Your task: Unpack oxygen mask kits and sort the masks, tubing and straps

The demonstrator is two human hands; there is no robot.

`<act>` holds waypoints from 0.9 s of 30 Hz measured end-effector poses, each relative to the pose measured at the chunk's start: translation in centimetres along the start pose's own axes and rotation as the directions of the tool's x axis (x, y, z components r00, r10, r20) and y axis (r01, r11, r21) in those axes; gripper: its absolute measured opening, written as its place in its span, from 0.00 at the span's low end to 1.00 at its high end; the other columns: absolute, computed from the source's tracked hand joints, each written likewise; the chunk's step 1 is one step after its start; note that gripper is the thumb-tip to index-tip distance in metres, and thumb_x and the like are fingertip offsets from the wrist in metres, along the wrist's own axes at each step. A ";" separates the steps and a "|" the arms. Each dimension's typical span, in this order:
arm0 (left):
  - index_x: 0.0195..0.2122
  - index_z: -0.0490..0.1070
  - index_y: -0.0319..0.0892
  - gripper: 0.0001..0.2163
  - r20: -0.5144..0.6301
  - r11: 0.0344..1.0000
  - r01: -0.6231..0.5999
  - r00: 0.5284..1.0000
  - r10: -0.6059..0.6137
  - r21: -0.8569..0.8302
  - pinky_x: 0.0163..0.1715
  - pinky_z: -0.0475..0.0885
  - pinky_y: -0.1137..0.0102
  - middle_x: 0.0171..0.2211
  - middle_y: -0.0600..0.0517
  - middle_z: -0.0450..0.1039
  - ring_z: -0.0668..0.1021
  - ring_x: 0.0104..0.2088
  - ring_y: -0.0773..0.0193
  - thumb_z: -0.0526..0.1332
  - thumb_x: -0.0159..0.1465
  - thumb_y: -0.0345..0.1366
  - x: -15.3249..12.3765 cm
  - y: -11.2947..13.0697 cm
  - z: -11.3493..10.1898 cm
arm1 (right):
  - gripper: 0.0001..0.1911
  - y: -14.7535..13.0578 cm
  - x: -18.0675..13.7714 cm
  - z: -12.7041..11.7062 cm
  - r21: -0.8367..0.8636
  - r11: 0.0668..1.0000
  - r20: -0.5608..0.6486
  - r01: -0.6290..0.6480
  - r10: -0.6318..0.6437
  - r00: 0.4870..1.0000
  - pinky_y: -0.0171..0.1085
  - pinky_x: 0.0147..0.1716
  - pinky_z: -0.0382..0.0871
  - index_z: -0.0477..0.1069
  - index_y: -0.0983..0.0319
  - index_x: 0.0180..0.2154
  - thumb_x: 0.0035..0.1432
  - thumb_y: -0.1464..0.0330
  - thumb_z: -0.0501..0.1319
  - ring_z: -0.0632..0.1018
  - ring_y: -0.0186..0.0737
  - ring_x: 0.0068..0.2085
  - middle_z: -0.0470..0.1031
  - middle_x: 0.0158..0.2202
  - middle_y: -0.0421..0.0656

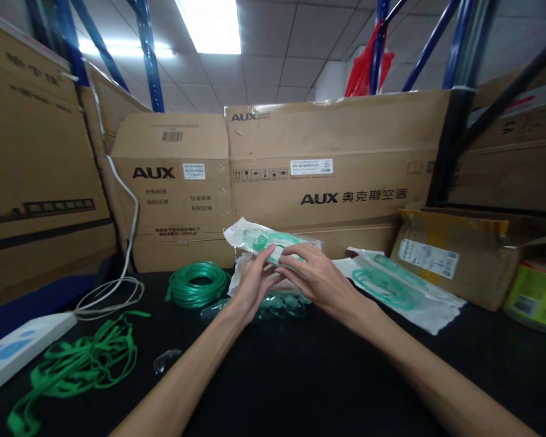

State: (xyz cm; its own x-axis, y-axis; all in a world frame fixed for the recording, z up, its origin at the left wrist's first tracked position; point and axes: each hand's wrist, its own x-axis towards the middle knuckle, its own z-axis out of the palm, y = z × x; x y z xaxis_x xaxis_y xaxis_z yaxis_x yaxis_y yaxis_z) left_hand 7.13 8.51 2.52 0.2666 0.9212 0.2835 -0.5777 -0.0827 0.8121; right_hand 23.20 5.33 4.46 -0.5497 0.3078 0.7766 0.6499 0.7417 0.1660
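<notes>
I hold both arms out in front of me over the black table (309, 376), and my hands nearly meet. My left hand (253, 280) is to the right of the round coil of shiny green plastic tube (198, 284), thumb on top. My right hand (317, 273) is farther right of the coil, its back up and fingers bent.

I count one coil. In front and left of it are one messy heap of flat green strap (88, 358) and one long white plastic power strip (27, 346). One small clear plastic scrap (166, 360) lies in front of it. Far to its right are one open brown cardboard box (475, 273) and one tub with a yellow label (539, 294).

My left thumb and fingers are almost closed, pinching one flat white-and-clear pouch with green tubing (260, 238), right of the coil and higher. My right fingertips touch the pouch too; I can't tell if they pinch it.
</notes>
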 end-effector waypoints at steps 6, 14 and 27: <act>0.41 0.71 0.41 0.09 -0.114 0.996 0.015 0.993 -0.025 -0.093 0.39 0.78 0.70 0.38 0.51 0.76 0.78 0.36 0.66 0.67 0.61 0.36 1.1 0.6 -1.4 | 0.13 3.6 -0.8 -1.6 0.377 0.779 -0.225 -0.500 0.601 0.767 0.40 0.38 0.69 0.73 0.61 0.32 0.67 0.62 0.57 0.76 0.41 0.35 0.76 0.32 0.43; 0.40 0.71 0.40 0.05 -0.211 0.981 -0.074 0.977 0.035 -0.180 0.30 0.75 0.75 0.34 0.51 0.75 0.77 0.31 0.67 0.62 0.64 0.34 1.5 1.1 -1.7 | 0.11 7.3 -2.3 0.1 0.524 0.522 0.073 -0.673 0.759 0.646 0.34 0.21 0.62 0.72 0.63 0.29 0.56 0.62 0.60 0.69 0.33 0.21 0.71 0.21 0.40; 0.44 0.74 0.38 0.11 -0.210 0.978 -0.083 0.977 0.042 -0.190 0.33 0.76 0.72 0.36 0.47 0.78 0.78 0.33 0.64 0.55 0.72 0.37 1.8 0.8 -1.8 | 0.19 7.0 -2.6 1.0 0.342 0.652 -0.145 -0.677 0.748 0.648 0.42 0.35 0.68 0.75 0.64 0.42 0.56 0.56 0.64 0.75 0.42 0.33 0.77 0.38 0.48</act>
State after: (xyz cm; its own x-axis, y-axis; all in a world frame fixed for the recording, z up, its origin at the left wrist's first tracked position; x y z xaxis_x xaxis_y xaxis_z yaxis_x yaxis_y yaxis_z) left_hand 5.80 10.79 2.73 0.0741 0.9763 0.2034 -0.7338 -0.0848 0.6740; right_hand 28.68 10.29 2.98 0.2059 0.6678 0.7153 0.6164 0.4792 -0.6249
